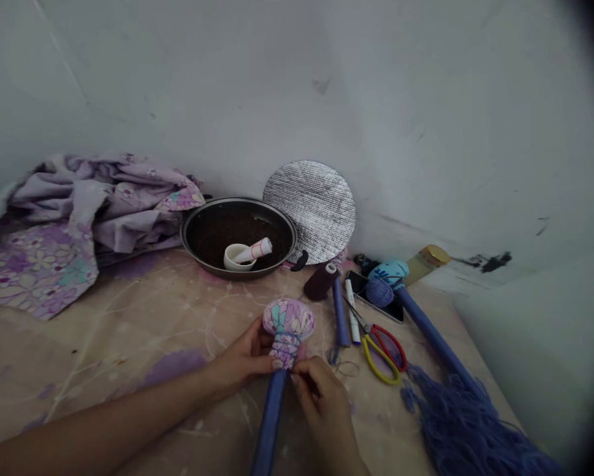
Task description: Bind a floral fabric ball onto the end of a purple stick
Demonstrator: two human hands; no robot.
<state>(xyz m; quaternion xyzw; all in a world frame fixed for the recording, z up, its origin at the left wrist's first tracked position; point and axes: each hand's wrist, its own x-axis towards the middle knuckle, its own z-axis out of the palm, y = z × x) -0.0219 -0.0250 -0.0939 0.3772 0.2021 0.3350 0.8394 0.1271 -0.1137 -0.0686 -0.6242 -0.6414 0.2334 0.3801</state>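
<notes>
A blue stick (268, 423) runs toward me, topped by a stuffed head of floral purple fabric (288, 320) with a gathered neck. My left hand (245, 360) grips the gathered neck from the left, fingers closed on it. My right hand (321, 396) pinches at the base of the neck where cloth meets stick; whatever thin thing it holds is too small to make out.
A dark pan (238, 233) holding a white cup and a tube stands behind, with a silver foil disc (311, 206) against the wall. Floral cloth (73, 225) is heaped at left. Right of my hands lie a thread spool (321, 281), marker, scissors (382, 349), phone, blue yarn ball (379, 291), another blue stick with yarn fringe (468, 423).
</notes>
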